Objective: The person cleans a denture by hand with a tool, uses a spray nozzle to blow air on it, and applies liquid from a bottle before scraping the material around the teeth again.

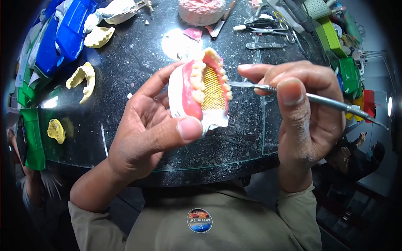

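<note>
My left hand (146, 121) is wrapped round a dental model (176, 94) of white plaster, tilted so its teeth face right. On it sits a denture (195, 102) with pink gum, cream teeth and a gold mesh plate (212, 92) in the palate. Between thumb and fingers, my right hand (303, 104) grips a metal wax carver (326, 101). Its flat blade tip is at the row of teeth on the denture's right side; whether it touches cannot be made out. The other, hooked end points right past the hand.
A pink and white cast (202, 11) stands at the back, near a wooden-handled knife (222, 21). Scissors (272, 30) and other tools lie back right. Yellowish casts (86, 81) and blue bins (69, 35) are left; green bins (346, 75) are right. The table's front edge (201, 178) is near my body.
</note>
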`<state>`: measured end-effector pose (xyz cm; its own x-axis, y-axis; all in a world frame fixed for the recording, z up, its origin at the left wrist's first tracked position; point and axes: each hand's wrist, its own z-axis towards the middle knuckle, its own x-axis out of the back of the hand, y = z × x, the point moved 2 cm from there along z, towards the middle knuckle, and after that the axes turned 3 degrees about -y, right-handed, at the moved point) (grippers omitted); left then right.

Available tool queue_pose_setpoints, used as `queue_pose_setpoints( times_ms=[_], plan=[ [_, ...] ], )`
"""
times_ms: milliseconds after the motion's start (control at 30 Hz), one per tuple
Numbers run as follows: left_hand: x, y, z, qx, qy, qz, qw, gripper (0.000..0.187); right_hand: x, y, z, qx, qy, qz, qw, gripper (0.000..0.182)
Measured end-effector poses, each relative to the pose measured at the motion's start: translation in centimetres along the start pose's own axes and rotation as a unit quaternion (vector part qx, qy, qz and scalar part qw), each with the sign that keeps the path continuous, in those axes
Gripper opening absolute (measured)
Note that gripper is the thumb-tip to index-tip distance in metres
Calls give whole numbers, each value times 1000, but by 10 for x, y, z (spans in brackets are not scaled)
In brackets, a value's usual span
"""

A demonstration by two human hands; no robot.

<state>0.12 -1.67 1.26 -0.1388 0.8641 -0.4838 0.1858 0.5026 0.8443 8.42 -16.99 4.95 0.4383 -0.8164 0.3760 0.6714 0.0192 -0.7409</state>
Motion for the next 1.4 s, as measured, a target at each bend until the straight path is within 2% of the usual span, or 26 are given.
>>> queue_pose_setpoints(
  times_ms=[267,1400],
  plan=[
    [-1,2,1,26,1,-5,1000,96,-8,11,-14,-28,10,59,998,16],
    [1,-1,1,16,4,-20,1000,96,-11,12,-16,-29,5,46,999,15]
  ],
)
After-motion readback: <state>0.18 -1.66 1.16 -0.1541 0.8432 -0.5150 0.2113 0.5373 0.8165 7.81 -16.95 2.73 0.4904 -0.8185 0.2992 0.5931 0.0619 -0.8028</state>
